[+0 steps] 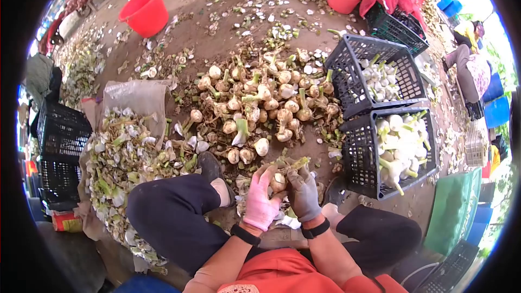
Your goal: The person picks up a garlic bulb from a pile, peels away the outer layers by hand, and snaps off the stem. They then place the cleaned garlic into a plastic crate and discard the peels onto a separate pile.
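Between my hands is a garlic bulb (pixel 278 182) with a dirty, brownish skin and bits of stalk above it. My left hand (pixel 261 199), in a pink glove, has its fingers closed on the bulb's left side. Gloved in grey, my right hand (pixel 304 194) grips it from the right, near the stalk. Just beyond my hands lies a heap of unpeeled garlic bulbs (pixel 266 95), several with green stalk stubs. Peeled skins (pixel 290 221) lie under my hands.
To the right stand a black crate (pixel 361 157) of cleaned white garlic and, behind it, another black crate (pixel 347 84) with garlic. A pile of peelings (pixel 122 168) spreads at left. Red buckets (pixel 145 12) stand farther back. Another person (pixel 467 68) sits at far right.
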A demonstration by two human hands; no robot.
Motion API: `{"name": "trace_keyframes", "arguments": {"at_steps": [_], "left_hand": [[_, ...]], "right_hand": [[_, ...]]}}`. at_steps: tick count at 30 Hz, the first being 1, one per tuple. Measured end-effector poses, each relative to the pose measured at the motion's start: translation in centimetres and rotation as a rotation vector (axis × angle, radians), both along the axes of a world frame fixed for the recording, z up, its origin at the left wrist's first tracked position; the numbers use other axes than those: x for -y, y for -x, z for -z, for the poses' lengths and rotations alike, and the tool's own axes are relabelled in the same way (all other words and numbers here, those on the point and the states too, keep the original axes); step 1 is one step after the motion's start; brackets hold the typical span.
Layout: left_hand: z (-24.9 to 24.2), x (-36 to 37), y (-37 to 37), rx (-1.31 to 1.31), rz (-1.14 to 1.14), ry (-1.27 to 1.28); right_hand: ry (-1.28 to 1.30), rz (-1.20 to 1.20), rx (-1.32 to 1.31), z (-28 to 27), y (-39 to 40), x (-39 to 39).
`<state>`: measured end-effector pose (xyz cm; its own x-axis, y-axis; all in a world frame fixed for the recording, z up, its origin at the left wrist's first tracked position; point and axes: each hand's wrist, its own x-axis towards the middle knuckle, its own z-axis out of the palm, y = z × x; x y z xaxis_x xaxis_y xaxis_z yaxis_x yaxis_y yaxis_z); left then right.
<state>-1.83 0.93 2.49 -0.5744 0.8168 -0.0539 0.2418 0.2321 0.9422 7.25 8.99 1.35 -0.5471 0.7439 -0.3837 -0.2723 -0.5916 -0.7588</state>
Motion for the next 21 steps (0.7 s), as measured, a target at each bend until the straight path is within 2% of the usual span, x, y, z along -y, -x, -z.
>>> {"name": "trace_keyframes", "arguments": {"at_steps": [2, 3, 5, 11, 13, 14, 15, 17, 18, 19, 21], "left_hand": [[-0.9, 0.2, -0.3, -0.140, -0.003, -0.149], [-1.2, 0.3, -0.5, -0.143, 0.004, -0.159], [-1.5, 0.7, -0.5, -0.177, 0.036, -0.235], [-1.7, 1.7, -0.1, -0.034, 0.002, -0.191], [-1.9, 1.9, 0.1, 0.169, 0.058, -0.180], [-2.2, 2.1, 0.0, 0.398, 0.088, -0.221], [-2.0, 2.3, 0.1, 0.400, 0.086, -0.228], [-1.2, 2.8, 0.5, 1.061, 0.140, -0.221], [-1.9, 3.1, 0.4, 1.166, 0.203, -0.251], [-1.7, 3.1, 0.4, 1.163, 0.206, -0.253], [-1.1, 3.3, 0.5, 1.497, 0.272, -0.259]], "right_hand": [[-0.100, 0.043, 0.022, -0.9, -0.2, 0.2], [-0.189, 0.075, 0.056, -1.3, -0.4, 0.4], [-0.209, 0.122, 0.089, -2.2, -0.5, 0.8], [-0.372, -0.038, 0.196, -3.2, -1.5, 1.3], [-0.419, -0.002, 0.229, -2.7, -1.9, 1.5], [-0.452, -0.014, 0.276, -2.3, -2.5, 1.5], [-0.487, -0.026, 0.324, -2.3, -2.9, 1.5], [-0.513, 0.002, 0.312, -2.6, -3.2, 1.6], [-0.527, 0.007, 0.305, -2.8, -3.3, 1.6], [-0.540, 0.013, 0.298, -3.2, -3.3, 1.6], [-0.476, 0.020, 0.279, -4.0, -3.7, 1.7]]}}
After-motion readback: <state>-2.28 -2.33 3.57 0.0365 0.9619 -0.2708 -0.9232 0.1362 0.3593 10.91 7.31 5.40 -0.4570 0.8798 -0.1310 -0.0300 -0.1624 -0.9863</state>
